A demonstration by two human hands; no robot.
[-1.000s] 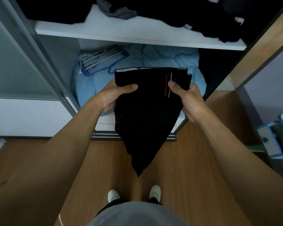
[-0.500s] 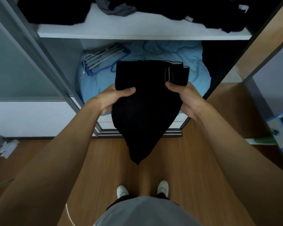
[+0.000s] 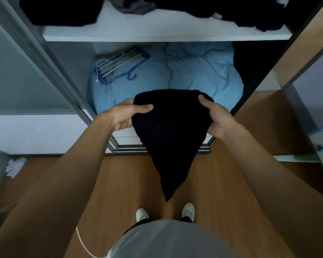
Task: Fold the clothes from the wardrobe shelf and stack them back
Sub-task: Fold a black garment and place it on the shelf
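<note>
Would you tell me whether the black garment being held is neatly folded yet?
Not yet: the black garment is bunched, gripped at its top by the left hand and right hand, hanging to a point.

We could read no text, label, brand or number anywhere, not even on the black garment (image 3: 168, 136). A small white tag (image 3: 217, 15) lay among the dark clothes (image 3: 250, 13) on the shelf (image 3: 157, 32), too small for us to make out any print.
</note>
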